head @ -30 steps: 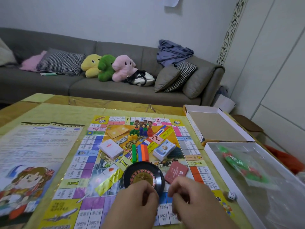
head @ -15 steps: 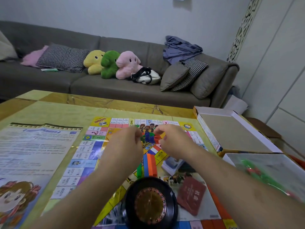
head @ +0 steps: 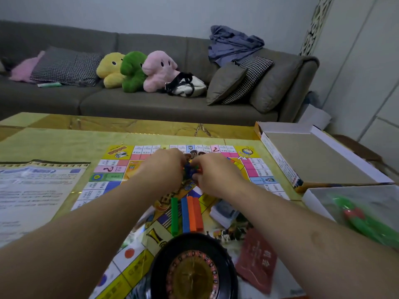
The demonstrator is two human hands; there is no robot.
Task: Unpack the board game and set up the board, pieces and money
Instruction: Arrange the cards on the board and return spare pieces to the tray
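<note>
The colourful game board (head: 112, 169) lies flat on the table. Both my hands reach to its far middle and close in around a cluster of small plastic pieces (head: 191, 169), blue, green and red. My left hand (head: 164, 167) cups them from the left and my right hand (head: 213, 173) from the right, fingers curled onto the pieces. Green, blue, orange and red bars (head: 186, 214) lie side by side nearer me. A black roulette wheel (head: 192, 272) sits at the board's near edge, a red card deck (head: 257, 260) beside it. Most of the pieces are hidden by my fingers.
A printed rule sheet (head: 32, 190) lies left of the board. The open box lid (head: 311, 156) and the box base (head: 349, 203), holding a plastic bag with green and red pieces (head: 362, 221), sit at the right. A card pack (head: 224, 212) lies under my right forearm. A sofa stands behind.
My hands left the roulette wheel at the near edge, reached across the board and came together around the small pieces. The camera moved forward with them.
</note>
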